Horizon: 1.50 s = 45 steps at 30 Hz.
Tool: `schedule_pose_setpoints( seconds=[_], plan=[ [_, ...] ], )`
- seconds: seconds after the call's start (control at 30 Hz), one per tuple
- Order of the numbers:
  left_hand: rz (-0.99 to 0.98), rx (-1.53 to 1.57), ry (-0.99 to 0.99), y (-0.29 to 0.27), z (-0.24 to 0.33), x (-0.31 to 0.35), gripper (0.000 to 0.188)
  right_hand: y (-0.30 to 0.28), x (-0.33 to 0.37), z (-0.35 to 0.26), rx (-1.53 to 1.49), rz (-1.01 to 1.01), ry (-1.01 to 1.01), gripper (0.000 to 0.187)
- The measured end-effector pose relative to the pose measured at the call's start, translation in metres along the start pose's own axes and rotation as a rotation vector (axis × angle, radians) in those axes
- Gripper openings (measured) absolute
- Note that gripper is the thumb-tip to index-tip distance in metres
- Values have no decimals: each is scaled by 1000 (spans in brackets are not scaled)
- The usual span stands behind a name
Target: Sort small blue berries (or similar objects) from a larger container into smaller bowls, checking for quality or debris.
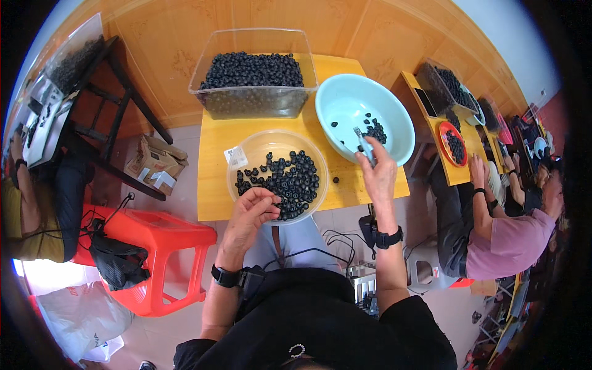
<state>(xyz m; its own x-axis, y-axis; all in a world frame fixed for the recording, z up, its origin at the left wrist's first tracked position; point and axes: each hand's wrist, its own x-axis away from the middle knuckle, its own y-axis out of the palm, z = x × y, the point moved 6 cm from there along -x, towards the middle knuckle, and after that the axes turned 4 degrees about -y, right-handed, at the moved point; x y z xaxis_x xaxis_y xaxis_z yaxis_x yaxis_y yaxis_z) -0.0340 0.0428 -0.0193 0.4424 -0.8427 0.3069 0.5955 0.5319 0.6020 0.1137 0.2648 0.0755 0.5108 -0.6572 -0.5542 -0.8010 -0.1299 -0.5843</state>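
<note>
My left hand [251, 214] is over the near-left side of a round clear tray [237, 161], thumb and fingertips pinched together. What sits between them is hidden among the small round black parts [296, 179] in the tray, several of which show a hole. In my right hand [379, 176] is a slim light-blue tool [365, 145] with a metal tip, pointing up and away over the near rim of a light-blue basin [401, 123]. More black parts [375, 131] lie on the basin's floor.
A clear rectangular bin [253, 102] heaped with black parts stands at the back of the yellow table [222, 132]. One loose part [335, 180] lies between tray and basin. A red stool [154, 246] and cardboard box [155, 161] are at left. Co-workers sit at both sides.
</note>
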Motion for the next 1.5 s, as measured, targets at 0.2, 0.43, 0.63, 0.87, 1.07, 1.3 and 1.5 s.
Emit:
schedule_pose_setpoints(
  seconds=[0.2, 0.43, 0.63, 0.87, 1.07, 1.3, 1.5],
  plan=[
    [52, 1, 7, -6, -4, 0, 9, 28, 30, 9, -5, -216, 39, 20],
    [66, 2, -1, -11, -6, -1, 8, 74, 58, -36, 36, -593, -53, 18],
    [50, 13, 16, -11, -8, -2, 8, 92, 62, -37, 248, -728, -179, 19],
    [50, 35, 29, -13, -8, -2, 8, 93, 57, -33, 243, -699, -160, 17],
    [25, -20, -18, 0, -9, -3, 16, 80, 60, -35, -484, -669, 237, 21],
    [-160, 266, -130, 21, -18, -7, 20, 73, 59, -62, -776, -651, 208, 19],
    [-215, 326, -152, 19, -26, -9, 19, 74, 61, -69, -743, -637, 88, 20]
  ],
)
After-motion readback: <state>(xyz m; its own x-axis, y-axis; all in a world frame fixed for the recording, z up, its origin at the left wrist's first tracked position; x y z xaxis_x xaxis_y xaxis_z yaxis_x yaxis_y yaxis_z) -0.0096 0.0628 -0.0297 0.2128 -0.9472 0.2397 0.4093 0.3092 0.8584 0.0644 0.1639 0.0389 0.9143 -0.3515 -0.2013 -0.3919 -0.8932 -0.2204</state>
